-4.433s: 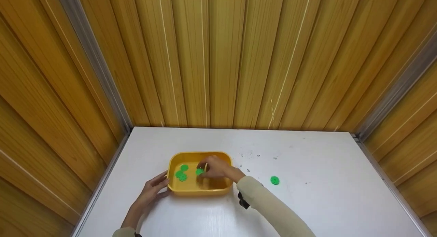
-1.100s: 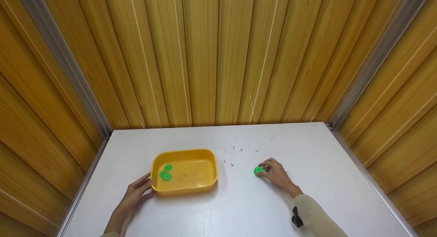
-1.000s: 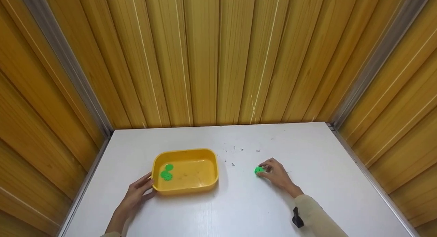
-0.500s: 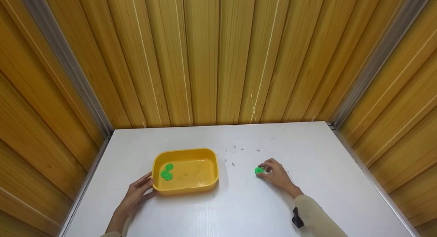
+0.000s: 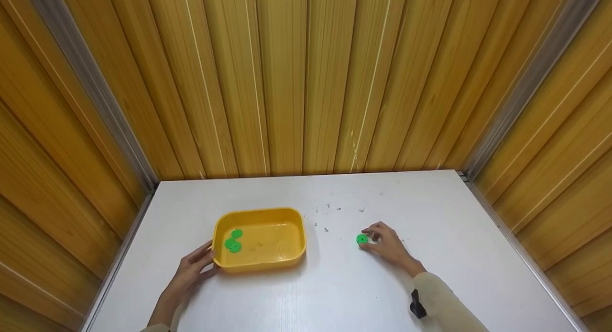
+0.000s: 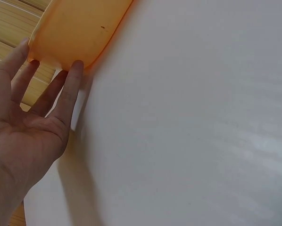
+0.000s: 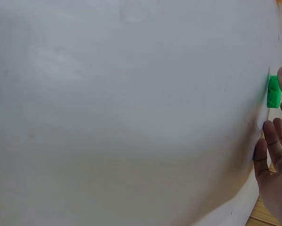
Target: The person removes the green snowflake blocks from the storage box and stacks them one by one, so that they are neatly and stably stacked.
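Observation:
In the head view, a yellow plastic tray point(image 5: 267, 246) stands left of centre on the white table. Several flat green notched discs point(image 5: 234, 246) lie together at its left end. My left hand point(image 5: 191, 268) touches the tray's left end; in the left wrist view its extended fingers point(image 6: 74, 77) meet the outer wall. To the right of the tray, my right hand point(image 5: 389, 243) pinches a green notched disc point(image 5: 362, 239) between thumb and forefinger, low over the table. Seen from the right wrist, the green piece point(image 7: 273, 92) looks thick edge-on, with the other fingers spread beside it.
The white table point(image 5: 334, 293) ends at a yellow wood-look panel wall point(image 5: 306, 83) at the back, with similar walls on both sides. Small dark marks point(image 5: 326, 229) dot the tabletop between tray and right hand. A black strap point(image 5: 417, 304) hangs at the right sleeve.
My right hand has left the tray with a green disc and moved right, to where the loose disc lay. Over the last second the pinched disc has only shifted slightly; the left hand stays.

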A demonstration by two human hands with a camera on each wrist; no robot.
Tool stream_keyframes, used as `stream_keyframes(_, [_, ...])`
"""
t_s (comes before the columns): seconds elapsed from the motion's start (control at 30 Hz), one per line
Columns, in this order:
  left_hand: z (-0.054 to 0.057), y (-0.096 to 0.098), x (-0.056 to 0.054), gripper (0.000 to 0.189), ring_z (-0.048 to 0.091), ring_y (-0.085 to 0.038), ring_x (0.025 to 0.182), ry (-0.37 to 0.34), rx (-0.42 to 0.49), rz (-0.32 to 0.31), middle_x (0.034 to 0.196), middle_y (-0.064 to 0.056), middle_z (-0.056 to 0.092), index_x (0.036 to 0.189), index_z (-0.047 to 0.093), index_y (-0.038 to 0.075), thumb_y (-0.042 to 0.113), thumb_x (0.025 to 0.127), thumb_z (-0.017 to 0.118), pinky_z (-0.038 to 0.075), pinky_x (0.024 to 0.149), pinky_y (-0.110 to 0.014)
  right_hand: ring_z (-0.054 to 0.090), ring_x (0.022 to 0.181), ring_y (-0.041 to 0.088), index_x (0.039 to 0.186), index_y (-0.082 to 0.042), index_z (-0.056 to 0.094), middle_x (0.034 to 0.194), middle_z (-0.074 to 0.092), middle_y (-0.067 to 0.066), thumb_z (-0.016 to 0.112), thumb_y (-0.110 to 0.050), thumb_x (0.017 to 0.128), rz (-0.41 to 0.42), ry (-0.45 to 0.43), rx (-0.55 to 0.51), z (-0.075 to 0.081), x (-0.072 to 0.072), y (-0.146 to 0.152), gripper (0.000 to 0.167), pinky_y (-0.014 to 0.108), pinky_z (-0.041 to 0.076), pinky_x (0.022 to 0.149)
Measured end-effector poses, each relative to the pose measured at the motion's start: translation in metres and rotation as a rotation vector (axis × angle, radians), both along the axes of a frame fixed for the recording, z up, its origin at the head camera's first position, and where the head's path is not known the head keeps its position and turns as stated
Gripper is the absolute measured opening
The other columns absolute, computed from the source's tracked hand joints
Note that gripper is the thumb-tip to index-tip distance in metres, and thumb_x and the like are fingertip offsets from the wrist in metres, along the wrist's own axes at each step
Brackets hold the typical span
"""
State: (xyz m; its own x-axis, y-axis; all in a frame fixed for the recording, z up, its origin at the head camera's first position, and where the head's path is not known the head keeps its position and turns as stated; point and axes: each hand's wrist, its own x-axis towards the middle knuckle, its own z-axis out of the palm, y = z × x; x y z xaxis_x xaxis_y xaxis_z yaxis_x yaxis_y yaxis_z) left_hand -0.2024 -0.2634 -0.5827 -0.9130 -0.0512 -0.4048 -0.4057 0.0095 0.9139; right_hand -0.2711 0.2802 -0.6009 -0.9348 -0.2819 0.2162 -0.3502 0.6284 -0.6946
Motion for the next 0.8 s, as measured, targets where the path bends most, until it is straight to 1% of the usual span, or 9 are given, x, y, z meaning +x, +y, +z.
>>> stream_keyframes(0.17, [0.0001,0.0011,0.0015,0.063,0.059,-0.028,0.128,0.011,-0.008,-0.002,0.156,-0.022,0.041,0.158,0.04,0.014,0.033,0.102,0.064,0.06,0.105,-0.038,0.062,0.089,0.028,0.114,0.001,0.074,0.11,0.065,0.015,0.086,-0.02,0.083,0.033,0.014,0.013,0.0006,0.0002,-0.0004,0.04,0.025,0.055,0.077])
stream_keyframes(0.23, [-0.0002,0.001,0.0013,0.062,0.06,-0.027,0.127,0.003,-0.014,0.001,0.157,-0.021,0.041,0.158,0.04,0.015,0.032,0.102,0.063,0.06,0.104,-0.037,0.063,0.089,0.029,0.114,0.001,0.074,0.109,0.066,0.015,0.085,-0.019,0.083,0.037,0.024,0.014,0.0004,0.0002,-0.0005,0.038,0.027,0.056,0.077])
stream_keyframes(0.6, [0.0017,0.0006,-0.0002,0.063,0.059,-0.027,0.129,0.011,-0.007,-0.007,0.158,-0.022,0.04,0.157,0.04,0.013,0.032,0.102,0.064,0.061,0.104,-0.037,0.062,0.089,0.026,0.115,0.0,0.074,0.11,0.066,0.013,0.085,-0.021,0.084,0.026,0.018,0.008,-0.0004,-0.0036,0.0017,0.04,0.026,0.056,0.076])
stream_keyframes(0.7, [0.0014,0.0008,0.0001,0.062,0.061,-0.025,0.126,0.008,-0.006,-0.003,0.157,-0.021,0.042,0.157,0.041,0.014,0.031,0.102,0.064,0.061,0.103,-0.036,0.063,0.089,0.026,0.115,0.001,0.073,0.109,0.066,0.014,0.086,-0.021,0.083,0.034,0.023,0.008,0.0017,-0.0047,0.0025,0.041,0.027,0.057,0.076])
stream_keyframes(0.8, [0.0007,0.0007,0.0003,0.06,0.062,-0.024,0.124,0.007,-0.001,0.007,0.156,-0.02,0.043,0.156,0.043,0.014,0.03,0.102,0.064,0.061,0.103,-0.036,0.062,0.09,0.029,0.116,0.002,0.073,0.108,0.066,0.016,0.085,-0.02,0.083,0.048,0.017,0.006,0.0078,-0.0072,0.0024,0.041,0.027,0.057,0.077])
